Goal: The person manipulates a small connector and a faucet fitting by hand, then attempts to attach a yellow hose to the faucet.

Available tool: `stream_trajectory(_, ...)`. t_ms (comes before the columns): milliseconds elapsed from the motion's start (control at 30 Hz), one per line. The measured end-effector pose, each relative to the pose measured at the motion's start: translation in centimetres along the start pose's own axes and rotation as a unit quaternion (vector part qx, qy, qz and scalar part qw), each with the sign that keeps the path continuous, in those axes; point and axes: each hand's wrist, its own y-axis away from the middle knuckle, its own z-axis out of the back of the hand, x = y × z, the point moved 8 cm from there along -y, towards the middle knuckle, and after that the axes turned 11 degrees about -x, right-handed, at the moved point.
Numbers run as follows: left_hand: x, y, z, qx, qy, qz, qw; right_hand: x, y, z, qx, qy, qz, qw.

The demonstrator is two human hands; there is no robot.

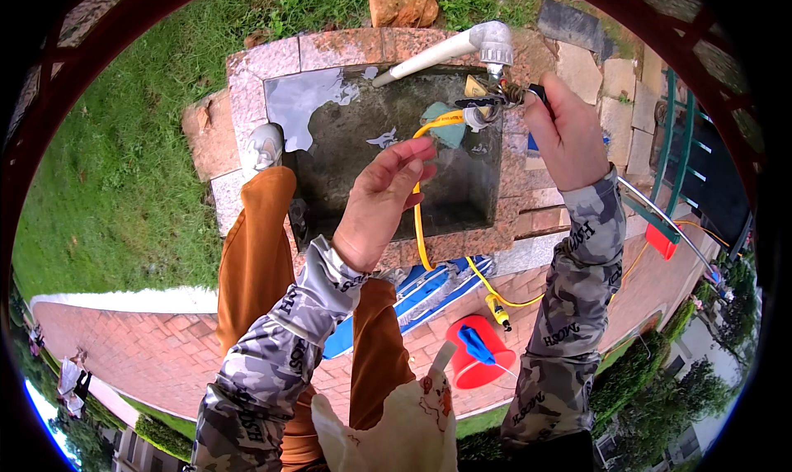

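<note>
My right hand (560,131) pinches a small black handle (539,92) beside a metal tap (495,76). Brass and dark metal pieces (510,93), possibly keys, crowd around the tap. Below it, a white connector (475,119) joins a yellow hose (419,224) that curves over the basin's near rim. My left hand (377,203) hovers above the stone basin (504,187) with curled fingers by the hose; whether they grip it is unclear. A grey-white plastic pipe (433,57) with an elbow slants over the basin. A pale green piece (447,124) lies under the hose.
A red bucket (476,373) with a blue cloth (476,343) stands on the brick paving (124,348). Near it lie a yellow hose fitting (497,311) and a blue bag-like item (427,289). My shoe (265,147) rests on the rim. A metal pole (668,224) slants at right.
</note>
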Motion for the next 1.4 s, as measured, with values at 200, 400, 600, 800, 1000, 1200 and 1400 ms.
stream_trajectory(200, 0.0, 0.0, 0.2, 0.005, 0.004, -0.005, 1.000, 1.3, 0.1, 0.6, -0.047, 0.063, 0.019, 0.997)
stream_trajectory(400, -0.2, 0.0, 0.3, 0.002, 0.006, -0.005, 1.000, 1.1, 0.3, 0.6, -0.047, 0.101, -0.002, 0.994)
stream_trajectory(600, -0.2, 0.0, 0.8, -0.004, 0.013, -0.008, 1.000, 1.1, 0.0, 0.2, -0.013, 0.099, 0.026, 0.995)
stream_trajectory(800, 0.6, -0.4, 1.0, -0.018, 0.035, 0.005, 0.999, 1.0, 0.0, 0.2, -0.011, 0.108, 0.030, 0.994)
stream_trajectory(1000, 0.9, -0.4, 1.0, -0.017, 0.059, 0.010, 0.998, 1.3, 0.0, 0.5, -0.022, 0.116, 0.011, 0.993)
stream_trajectory(1200, 2.9, 0.1, 0.4, 0.002, 0.031, 0.018, 0.999, 1.2, 0.7, 0.0, -0.034, 0.095, -0.027, 0.995)
stream_trajectory(1400, 5.0, 1.7, -0.5, 0.046, 0.001, -0.001, 0.999, 1.6, 0.5, 0.4, -0.018, 0.134, 0.071, 0.988)
